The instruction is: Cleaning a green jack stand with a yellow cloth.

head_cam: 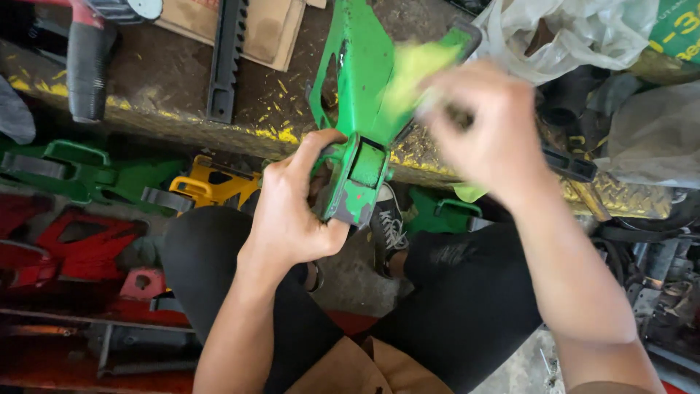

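A green metal stand body (362,80) lies tilted across the edge of a worn metal workbench (168,80), its square end toward me. My left hand (295,208) grips that near end, thumb and fingers wrapped around the left side. My right hand (485,128) is blurred with motion above the stand's right side, closed on a light green cloth (412,73) that rests against the green metal.
A black toothed bar (226,55) and cardboard (273,25) lie on the bench. A red tool with a black grip (87,66) sits at the top left. Green (80,171), yellow (211,186) and red stands (69,244) lie on the floor. Plastic bags (576,33) are piled right.
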